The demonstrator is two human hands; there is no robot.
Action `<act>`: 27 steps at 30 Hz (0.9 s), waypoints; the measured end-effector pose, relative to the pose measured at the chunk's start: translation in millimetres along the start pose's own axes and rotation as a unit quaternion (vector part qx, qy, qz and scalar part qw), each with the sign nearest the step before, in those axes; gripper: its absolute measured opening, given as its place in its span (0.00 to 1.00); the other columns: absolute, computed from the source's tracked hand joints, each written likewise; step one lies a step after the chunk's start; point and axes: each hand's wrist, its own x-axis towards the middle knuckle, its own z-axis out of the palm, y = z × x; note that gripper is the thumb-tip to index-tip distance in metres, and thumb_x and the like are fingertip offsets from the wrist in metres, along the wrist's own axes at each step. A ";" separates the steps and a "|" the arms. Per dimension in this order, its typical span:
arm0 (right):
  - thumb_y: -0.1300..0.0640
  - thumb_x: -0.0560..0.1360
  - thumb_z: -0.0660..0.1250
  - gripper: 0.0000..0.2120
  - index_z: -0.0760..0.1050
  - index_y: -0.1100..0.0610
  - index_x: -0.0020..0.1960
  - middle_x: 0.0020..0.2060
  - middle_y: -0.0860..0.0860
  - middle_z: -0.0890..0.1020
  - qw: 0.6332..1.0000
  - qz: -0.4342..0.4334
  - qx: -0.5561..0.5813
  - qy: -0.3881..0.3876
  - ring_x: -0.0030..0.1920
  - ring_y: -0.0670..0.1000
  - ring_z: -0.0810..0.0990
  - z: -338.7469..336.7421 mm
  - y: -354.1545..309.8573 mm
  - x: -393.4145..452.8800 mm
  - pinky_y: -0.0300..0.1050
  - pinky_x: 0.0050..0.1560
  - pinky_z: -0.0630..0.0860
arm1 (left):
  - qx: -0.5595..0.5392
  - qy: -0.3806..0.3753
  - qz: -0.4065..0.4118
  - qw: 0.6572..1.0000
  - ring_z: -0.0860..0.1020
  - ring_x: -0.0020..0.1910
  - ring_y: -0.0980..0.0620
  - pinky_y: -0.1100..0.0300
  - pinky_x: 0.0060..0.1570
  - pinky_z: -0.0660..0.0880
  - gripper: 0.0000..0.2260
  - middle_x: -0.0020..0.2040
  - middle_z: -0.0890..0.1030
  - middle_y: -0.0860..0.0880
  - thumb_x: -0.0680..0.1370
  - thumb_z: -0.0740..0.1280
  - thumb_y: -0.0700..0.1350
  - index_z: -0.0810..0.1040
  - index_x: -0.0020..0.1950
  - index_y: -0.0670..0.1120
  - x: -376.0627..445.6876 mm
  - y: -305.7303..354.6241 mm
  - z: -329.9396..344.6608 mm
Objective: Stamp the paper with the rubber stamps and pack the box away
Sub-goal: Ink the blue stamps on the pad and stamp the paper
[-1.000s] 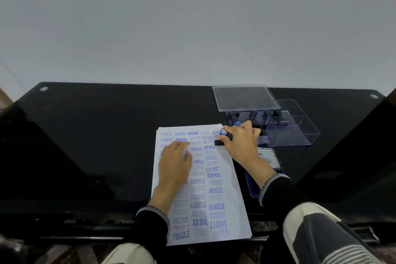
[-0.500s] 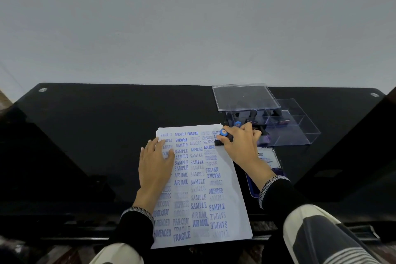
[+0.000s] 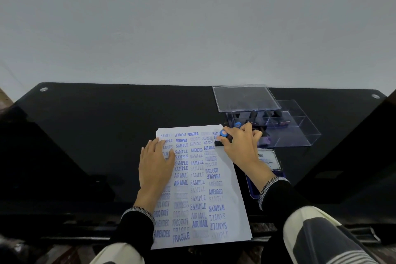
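Honestly, you're right in the middle of the stamping step here. Your left hand point(image 3: 155, 167) is lying flat, fingers straight, on the left side of the paper point(image 3: 222, 182) to pin it to the black worktop point(image 3: 96, 135), and it isn't holding anything. Your right hand point(image 3: 242, 146) has its grip curled round a rubber stamp point(image 3: 223, 136) with a blue cap, and the stamp's black base sits on the upper right corner of the sheet, right at the edge. That sheet, in the lower middle of the frame, is already crammed with SAMPLE, FRAGILE, AIR MAIL, AMENDED and FAX OUT marks, so I'd guess you're near the end of stamping and there isn't much bare space left. The clear box point(image 3: 295, 130) sits just beyond your right hand, upper right of the paper, with more stamps standing in its compartments, and its clear lid point(image 3: 244, 97) is propped over the back left part of it. The ink pad point(image 3: 270, 163) is beside your right wrist, partly hidden. Next move, I reckon: lift the stamp straight up so it doesn't smear, keep that left hand down so the paper doesn't come up with it, then drop the stamp into a free compartment. Packing hasn't started, as the lid is off and the pad is out.
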 end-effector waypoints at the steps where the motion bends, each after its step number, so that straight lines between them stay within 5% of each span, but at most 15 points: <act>1: 0.47 0.77 0.63 0.17 0.76 0.51 0.63 0.50 0.49 0.80 1.000 0.001 0.004 -0.002 0.58 0.52 0.64 0.1 0.2 1.3 0.49 0.52 0.54 | 0.000 0.001 0.000 1.000 0.59 0.75 0.51 0.54 0.75 0.50 0.23 0.75 0.65 0.49 0.81 0.60 0.53 0.67 0.73 0.46 -0.3 0.1 0.3; 27: 0.49 0.77 0.63 0.14 0.77 0.51 0.61 0.49 0.50 0.80 1.000 0.003 0.013 0.002 0.57 0.52 0.64 -0.6 -2.9 0.1 0.50 0.53 0.55 | 0.023 0.004 0.005 1.000 0.59 0.76 0.51 0.54 0.75 0.50 0.23 0.75 0.65 0.49 0.81 0.59 0.55 0.66 0.73 0.47 1.5 -1.9 2.7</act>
